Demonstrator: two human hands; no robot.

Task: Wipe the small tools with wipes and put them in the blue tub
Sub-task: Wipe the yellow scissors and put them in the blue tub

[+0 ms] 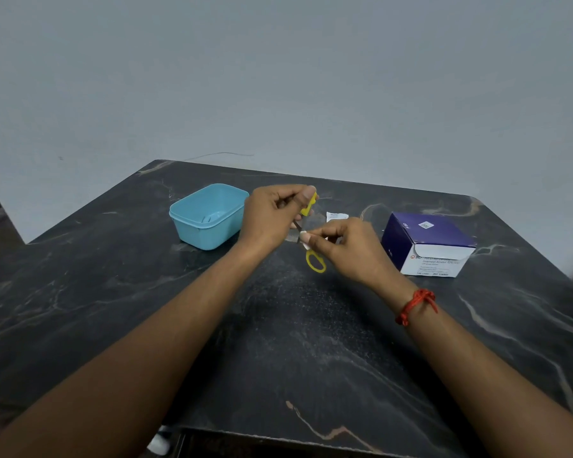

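Two bare forearms reach in from the near edge of the bench [311,342], a dark marbled slab with pale veins. Right wrist carries a red thread band [416,305].

Left hand [272,219] is raised above the middle of the bench, grip closed on one yellow handle of the small scissors [309,206], thumb pressed against it. Scissors are spread open: the second yellow loop hangs lower, just below the right hand, with the metal blades between the two hands.

Right hand [344,246] sits just beside the left, thumb and forefinger pinching a small white wipe [305,239] against a blade. How far the wipe folds round the metal cannot be told.

Blue tub [209,216] stands toward the far left of the bench, just beside the left hand, open-topped, with a small dark item on its floor, too small to identify.

Torn white sachet [336,215] lies flat behind the right hand, toward the far edge. Purple-and-white box of wipes [427,246] sits near the right edge, its flap open, print blurred.

Grey wall [278,77] beyond the far edge.
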